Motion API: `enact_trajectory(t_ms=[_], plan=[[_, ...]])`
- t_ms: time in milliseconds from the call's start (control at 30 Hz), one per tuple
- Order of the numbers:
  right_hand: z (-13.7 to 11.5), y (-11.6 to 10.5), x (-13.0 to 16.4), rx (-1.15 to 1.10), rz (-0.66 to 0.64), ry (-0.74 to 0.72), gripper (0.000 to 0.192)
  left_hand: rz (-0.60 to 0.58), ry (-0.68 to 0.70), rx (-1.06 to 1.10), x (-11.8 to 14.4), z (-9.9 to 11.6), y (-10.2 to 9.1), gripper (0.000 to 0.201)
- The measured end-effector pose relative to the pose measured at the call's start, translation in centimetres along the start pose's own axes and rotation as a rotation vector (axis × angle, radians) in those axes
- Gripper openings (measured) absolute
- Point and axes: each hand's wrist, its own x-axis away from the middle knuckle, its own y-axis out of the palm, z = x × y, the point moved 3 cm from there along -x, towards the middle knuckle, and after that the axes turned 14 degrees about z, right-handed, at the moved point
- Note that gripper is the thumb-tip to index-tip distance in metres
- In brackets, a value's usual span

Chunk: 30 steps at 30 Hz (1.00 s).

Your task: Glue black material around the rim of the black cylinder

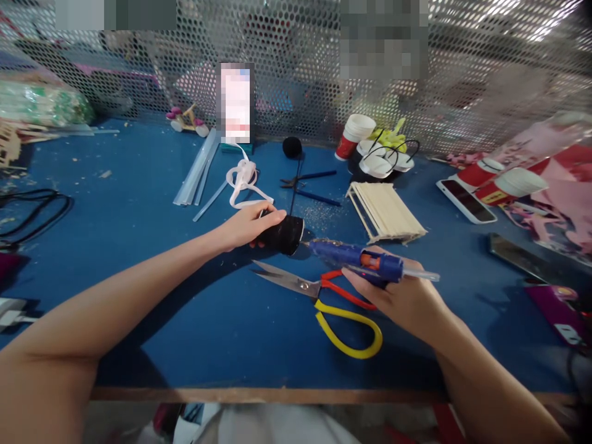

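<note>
My left hand (250, 226) is wrapped round a black cylinder (287, 234), tilted so that its pale-rimmed end faces right. In my right hand (402, 302) is a blue hot glue gun (356, 256), with a clear glue stick (423, 274) poking out of its back. The gun's nozzle is at the cylinder's rim; whether the two touch I cannot tell. Below them lie open scissors (319, 293) with one red and one yellow handle. Behind the cylinder a thin black stem with a round black ball (291, 147) lies near blue-handled pliers (312, 185).
White ribbon (243, 179) and clear glue sticks (198, 169) lie left of centre. A small wooden-stick rack (388, 211) and paper cups (356, 132) are at the back right. A phone (469, 198) rests farther right. Perforated metal mesh (296, 55) closes off the back edge.
</note>
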Motion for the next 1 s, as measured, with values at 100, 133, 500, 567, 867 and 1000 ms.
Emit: enact_trajectory(t_ms=[100, 133, 500, 567, 867, 1000], plan=[[0.22, 0.13, 0.09, 0.021, 0.005, -0.024, 0.017, -0.001, 0.001, -0.003, -0.05, -0.08, 0.02, 0.038], [0.28, 0.14, 0.09, 0.037, 0.016, -0.041, 0.018, -0.002, -0.001, -0.003, -0.07, -0.11, 0.03, 0.038], [0.65, 0.21, 0.33, 0.090, 0.006, -0.042, 0.011, 0.004, 0.011, -0.005, 0.04, -0.03, 0.01, 0.038], [0.60, 0.17, 0.24, 0.099, 0.001, -0.025, 0.012, 0.005, 0.015, -0.007, 0.06, -0.04, 0.04, 0.038], [0.89, 0.29, 0.39, 0.093, -0.017, -0.005, 0.012, 0.006, 0.024, -0.009, 0.26, 0.23, 0.03, 0.036], [1.06, 0.31, 0.41, 0.103, -0.015, -0.009, 0.011, 0.015, 0.017, -0.019, 0.25, 0.25, 0.04, 0.036]])
